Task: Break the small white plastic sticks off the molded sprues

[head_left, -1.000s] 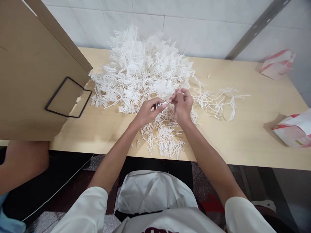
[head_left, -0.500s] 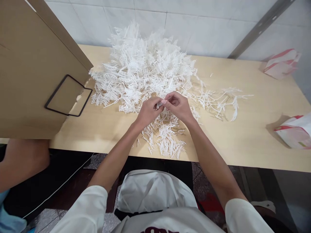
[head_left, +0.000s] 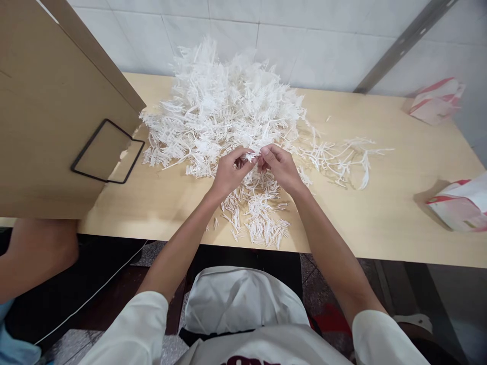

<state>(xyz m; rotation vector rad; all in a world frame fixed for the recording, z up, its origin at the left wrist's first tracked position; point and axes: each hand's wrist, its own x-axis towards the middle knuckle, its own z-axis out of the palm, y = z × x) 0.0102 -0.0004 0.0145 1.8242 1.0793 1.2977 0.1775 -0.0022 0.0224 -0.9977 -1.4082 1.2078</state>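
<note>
A large tangled pile of thin white branched plastic-looking strands (head_left: 228, 101) covers the table in front of me. At its near edge my left hand (head_left: 229, 173) is closed, with a small white branched piece (head_left: 249, 157) showing between thumb and forefinger. My right hand (head_left: 280, 168) sits close beside it, thumb and fingers pinched together near the same piece; what lies in that pinch is too small to make out. Below both hands, short loose white sticks (head_left: 266, 223) are heaped toward the table's front edge.
On the left a cardboard panel (head_left: 57, 111) with a black wire frame (head_left: 108, 152) stands on the table (head_left: 380, 218). More long strands (head_left: 346, 157) spread to the right. Two red-and-white packets lie far right. Another person's arm (head_left: 41, 253) shows at lower left.
My fingertips have drawn slightly apart, and white bits now show more plainly at the left hand's fingers. The pile looks the same.
</note>
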